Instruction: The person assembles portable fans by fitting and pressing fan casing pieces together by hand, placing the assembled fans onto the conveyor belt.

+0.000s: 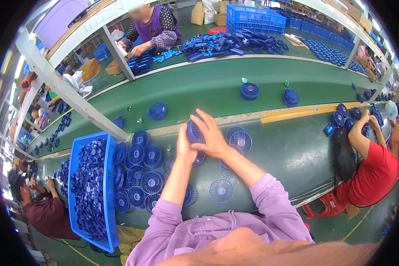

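Note:
Between my two hands, above the near edge of the conveyor, is a dark blue round fan head (193,132). My left hand (185,145) cups it from the left with the fingers pointing up. My right hand (212,138) wraps over its right side, the thumb across the front. Fingers cover much of the fan head. Below and left of my hands, several blue round fan grilles (152,182) lie piled on the green work surface. To the right are more, including a flat grille (221,190) and one with a reddish centre (240,142).
A blue bin (112,195) full of small blue caps stands at left. Beyond, a green conveyor belt (199,84) carries fan heads (250,91). A slanting metal post (75,97) rises left. Co-workers sit at both sides; a person in purple (157,26) works across the belt.

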A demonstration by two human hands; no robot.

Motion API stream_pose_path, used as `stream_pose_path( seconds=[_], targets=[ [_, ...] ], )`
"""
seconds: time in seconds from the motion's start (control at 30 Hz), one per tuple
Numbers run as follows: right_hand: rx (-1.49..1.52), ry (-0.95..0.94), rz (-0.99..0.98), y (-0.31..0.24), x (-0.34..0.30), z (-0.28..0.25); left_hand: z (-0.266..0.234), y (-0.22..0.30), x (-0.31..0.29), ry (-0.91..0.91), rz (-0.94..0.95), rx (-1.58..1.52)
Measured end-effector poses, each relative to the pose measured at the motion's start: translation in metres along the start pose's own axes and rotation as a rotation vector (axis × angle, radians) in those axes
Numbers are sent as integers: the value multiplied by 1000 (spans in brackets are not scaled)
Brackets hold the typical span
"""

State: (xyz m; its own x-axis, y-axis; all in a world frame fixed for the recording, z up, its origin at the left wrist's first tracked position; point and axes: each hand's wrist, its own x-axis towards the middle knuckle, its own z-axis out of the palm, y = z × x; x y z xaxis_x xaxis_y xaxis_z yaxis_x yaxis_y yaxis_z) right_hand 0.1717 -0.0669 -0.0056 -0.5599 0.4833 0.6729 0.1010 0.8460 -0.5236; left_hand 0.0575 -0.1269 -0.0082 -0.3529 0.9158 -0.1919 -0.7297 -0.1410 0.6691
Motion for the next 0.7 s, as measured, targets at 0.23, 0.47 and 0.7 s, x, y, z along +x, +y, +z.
stream_pose_path(
  seconds=[0.23,0.47,0.7],
  targets=[
    [480,14,115,-11,2,11,16,-23,-17,128,641,547],
    [609,1,217,-2,5,15,14,-15,-1,95,795,789],
    [124,157,306,77,41,-23,-3,6,49,-64,561,1242]
  ],
)
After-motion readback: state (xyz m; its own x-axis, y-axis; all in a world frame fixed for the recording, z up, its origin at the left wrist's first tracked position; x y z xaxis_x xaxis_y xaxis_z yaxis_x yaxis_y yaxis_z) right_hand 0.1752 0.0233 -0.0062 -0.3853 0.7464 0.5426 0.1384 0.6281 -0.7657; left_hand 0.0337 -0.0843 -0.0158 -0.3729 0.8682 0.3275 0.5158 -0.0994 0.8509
